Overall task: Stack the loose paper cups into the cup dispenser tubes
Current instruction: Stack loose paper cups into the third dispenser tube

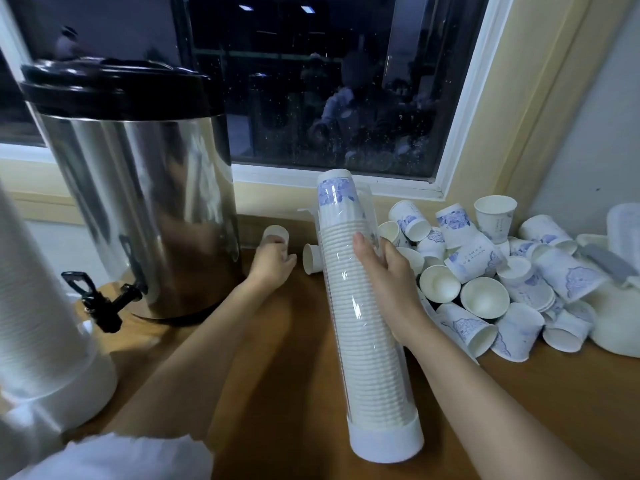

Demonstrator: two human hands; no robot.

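Observation:
A clear dispenser tube (367,344) with a white base stands tilted on the wooden counter, packed with a tall stack of white paper cups; the top cup shows a blue print. My right hand (388,278) grips the tube around its middle. My left hand (273,261) reaches toward the back of the counter and holds a single white cup (276,233) beside the urn. Another loose cup (311,258) lies on its side just left of the tube. A heap of loose cups (485,271) with blue print covers the right part of the counter.
A steel drinks urn (138,202) with a black lid and a black tap stands at the left. A second filled dispenser tube (38,323) rises at the near left edge. White lids or bowls (620,313) lie at the far right. A window runs behind.

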